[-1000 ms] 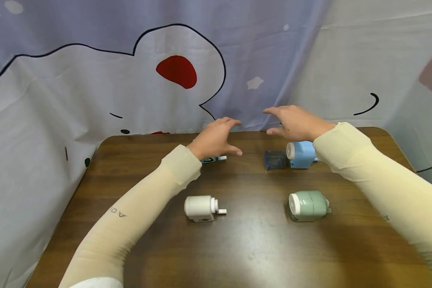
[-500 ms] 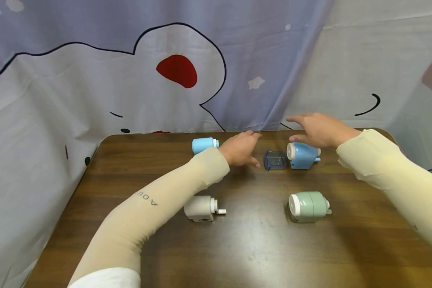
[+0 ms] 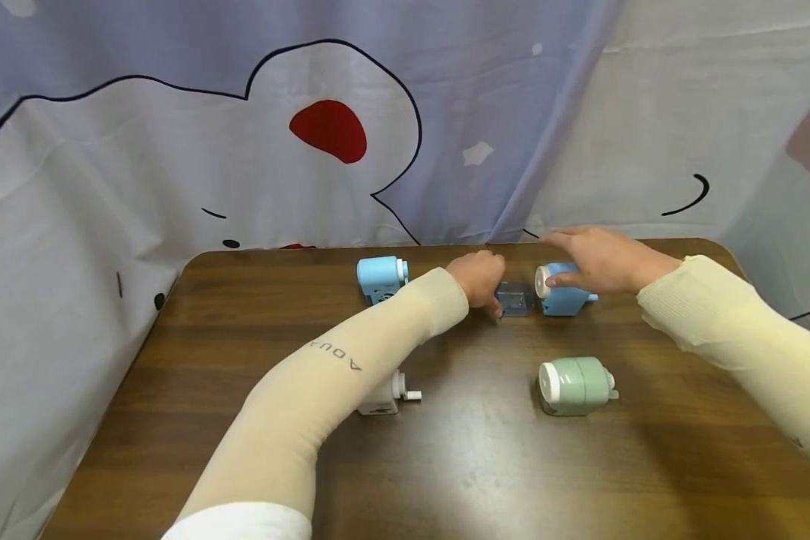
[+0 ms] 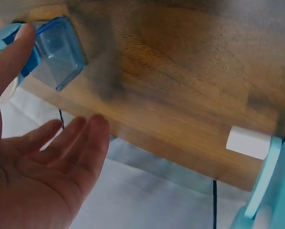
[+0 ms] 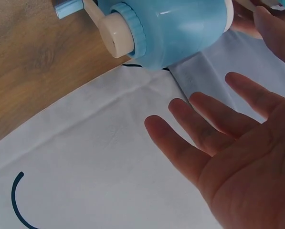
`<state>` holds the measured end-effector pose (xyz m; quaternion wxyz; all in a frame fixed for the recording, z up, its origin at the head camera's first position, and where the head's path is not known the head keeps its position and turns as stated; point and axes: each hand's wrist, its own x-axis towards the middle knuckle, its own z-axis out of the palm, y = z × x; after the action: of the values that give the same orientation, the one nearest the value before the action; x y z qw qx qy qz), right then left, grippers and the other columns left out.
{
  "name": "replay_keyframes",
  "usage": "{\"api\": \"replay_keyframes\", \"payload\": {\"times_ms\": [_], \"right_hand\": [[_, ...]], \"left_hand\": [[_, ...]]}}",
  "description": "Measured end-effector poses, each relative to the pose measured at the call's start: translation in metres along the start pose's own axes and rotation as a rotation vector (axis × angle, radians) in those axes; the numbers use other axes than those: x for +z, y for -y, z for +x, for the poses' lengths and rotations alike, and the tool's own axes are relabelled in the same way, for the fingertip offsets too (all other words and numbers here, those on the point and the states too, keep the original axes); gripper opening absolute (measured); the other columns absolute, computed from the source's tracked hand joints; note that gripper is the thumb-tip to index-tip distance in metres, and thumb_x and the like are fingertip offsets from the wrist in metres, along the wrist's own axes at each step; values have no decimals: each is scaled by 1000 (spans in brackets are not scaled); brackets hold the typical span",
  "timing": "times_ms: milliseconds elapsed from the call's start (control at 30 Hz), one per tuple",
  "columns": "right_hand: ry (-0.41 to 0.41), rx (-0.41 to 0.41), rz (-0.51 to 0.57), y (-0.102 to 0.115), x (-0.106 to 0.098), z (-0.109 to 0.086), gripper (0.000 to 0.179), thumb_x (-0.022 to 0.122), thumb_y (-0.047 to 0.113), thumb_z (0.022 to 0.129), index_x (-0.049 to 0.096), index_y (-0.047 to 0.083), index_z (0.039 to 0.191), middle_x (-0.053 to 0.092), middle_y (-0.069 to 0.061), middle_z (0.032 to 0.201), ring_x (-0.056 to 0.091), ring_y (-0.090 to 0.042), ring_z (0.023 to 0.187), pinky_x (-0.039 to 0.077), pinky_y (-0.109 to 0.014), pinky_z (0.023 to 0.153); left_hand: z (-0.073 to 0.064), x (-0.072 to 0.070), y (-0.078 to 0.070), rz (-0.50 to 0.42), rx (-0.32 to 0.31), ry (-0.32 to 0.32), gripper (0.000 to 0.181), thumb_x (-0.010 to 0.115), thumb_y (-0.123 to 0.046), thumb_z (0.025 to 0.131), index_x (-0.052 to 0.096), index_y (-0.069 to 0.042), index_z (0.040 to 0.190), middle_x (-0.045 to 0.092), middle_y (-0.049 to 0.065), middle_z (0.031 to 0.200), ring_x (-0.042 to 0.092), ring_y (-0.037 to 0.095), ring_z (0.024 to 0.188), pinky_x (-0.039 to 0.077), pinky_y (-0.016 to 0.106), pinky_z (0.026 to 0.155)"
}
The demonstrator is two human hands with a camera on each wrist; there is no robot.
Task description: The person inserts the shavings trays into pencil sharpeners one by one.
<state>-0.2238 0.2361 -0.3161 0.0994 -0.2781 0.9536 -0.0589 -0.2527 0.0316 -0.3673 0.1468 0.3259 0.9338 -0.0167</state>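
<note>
A blue crank pencil sharpener (image 3: 562, 291) lies at the back right, and a clear blue shavings drawer (image 3: 515, 298) is just left of it. My left hand (image 3: 479, 279) is at the drawer's left side; in the left wrist view its thumb (image 4: 15, 57) overlaps the drawer and its fingers are spread, with nothing held. Whether it touches the drawer, I cannot tell. Over the blue sharpener hovers my right hand (image 3: 604, 260), fingers loosely extended and holding nothing. The right wrist view shows the sharpener's crank knob (image 5: 116, 38) beyond these fingers.
A green sharpener (image 3: 577, 385) lies nearer on the right. Partly behind my left forearm is a white sharpener (image 3: 381, 397), with a light blue one (image 3: 380, 277) at the back left. A curtain (image 3: 175, 172) hangs behind the wooden table's far edge (image 3: 277, 257).
My left hand has moved right and down to the clear drawer, uncovering the light blue sharpener. My right hand has shifted right and lowered toward the blue sharpener.
</note>
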Motion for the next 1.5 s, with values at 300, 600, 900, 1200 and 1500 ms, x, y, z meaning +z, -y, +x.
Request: {"api": "replay_keyframes", "payload": {"times_ms": [300, 600, 900, 1200, 1500], "right_hand": [[0, -23, 3, -2, 2, -4, 75, 83, 22, 84, 48, -7, 143, 46, -35, 142, 51, -53, 123, 42, -63, 100], [-3, -29, 16, -4, 4, -5, 76, 87, 18, 78, 51, -6, 140, 53, -33, 137, 55, -51, 120, 44, -61, 97], [30, -10, 43, -2, 10, -3, 74, 86, 15, 79, 51, -5, 141, 57, -28, 134, 63, -40, 108, 51, -55, 89], [43, -15, 19, -5, 14, -4, 61, 87, 14, 78, 61, -3, 130, 69, -21, 112, 67, -35, 95, 54, -53, 81], [37, -60, 43, -13, 15, -7, 60, 86, 11, 79, 60, -3, 131, 68, -23, 113, 67, -34, 95, 55, -50, 81]], "left_hand": [[11, 10, -8, 3, -17, 63, 38, 84, -42, 81, 67, -16, 103, 67, -6, 98, 66, 13, 90, 54, 33, 79], [12, 13, -16, 23, -12, 56, 36, 82, -41, 84, 70, -16, 107, 70, -5, 103, 68, 14, 93, 56, 33, 80], [11, 15, -10, 28, -48, -62, 52, 76, -41, 88, 59, -11, 128, 67, 2, 121, 67, 20, 107, 56, 39, 84], [11, 18, -9, 20, -37, -57, 51, 76, -46, 86, 61, -12, 122, 68, 1, 116, 67, 19, 103, 55, 39, 84], [12, 16, -12, -5, -10, -50, 48, 77, -45, 84, 63, -14, 118, 68, -1, 113, 67, 18, 100, 55, 40, 82]]}}
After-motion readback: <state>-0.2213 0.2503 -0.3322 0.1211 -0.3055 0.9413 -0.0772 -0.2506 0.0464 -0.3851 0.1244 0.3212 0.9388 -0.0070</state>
